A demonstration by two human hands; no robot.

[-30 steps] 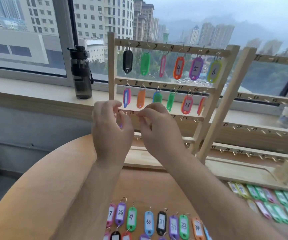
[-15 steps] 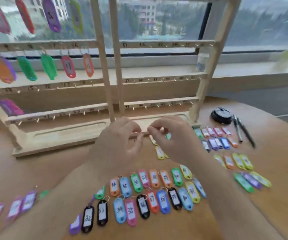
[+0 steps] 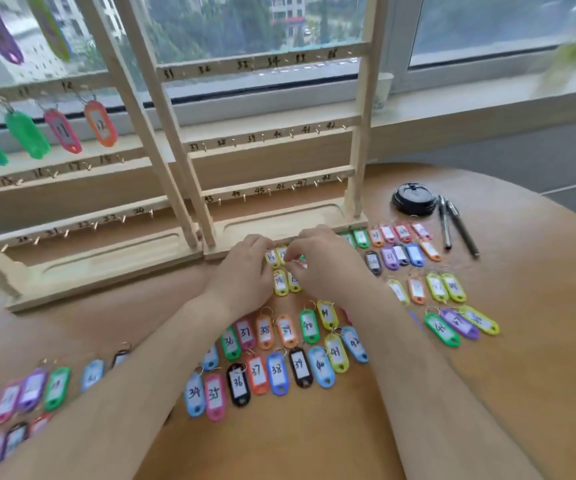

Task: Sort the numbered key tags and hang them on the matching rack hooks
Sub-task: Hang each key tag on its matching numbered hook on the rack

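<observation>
Both of our hands are meeting low over the round wooden table (image 3: 522,375), just in front of the base of the right-hand wooden rack (image 3: 362,133). Our left hand (image 3: 245,268) is showing us its back, fingers curling down toward a small cluster of yellow key tags (image 3: 280,284) (one is reading 14). Our right hand (image 3: 328,265) is bringing thumb and forefinger close together over the same cluster. Whether either hand is actually pinching a tag or only touching it, we cannot tell, since the fingertips are hiding one another. Nearer to us, loose tags are lying in two rows, among them an orange tag 38 (image 3: 264,331) and a black tag 36 (image 3: 238,384), and more are lying to the right and far left. On the left-hand rack (image 3: 106,251), a pink tag 11 (image 3: 62,131) and an orange tag 12 (image 3: 101,123) are hanging beside green tags (image 3: 27,135). A black lid (image 3: 412,199) and two pens (image 3: 461,230) are lying near the right rack's foot.
</observation>
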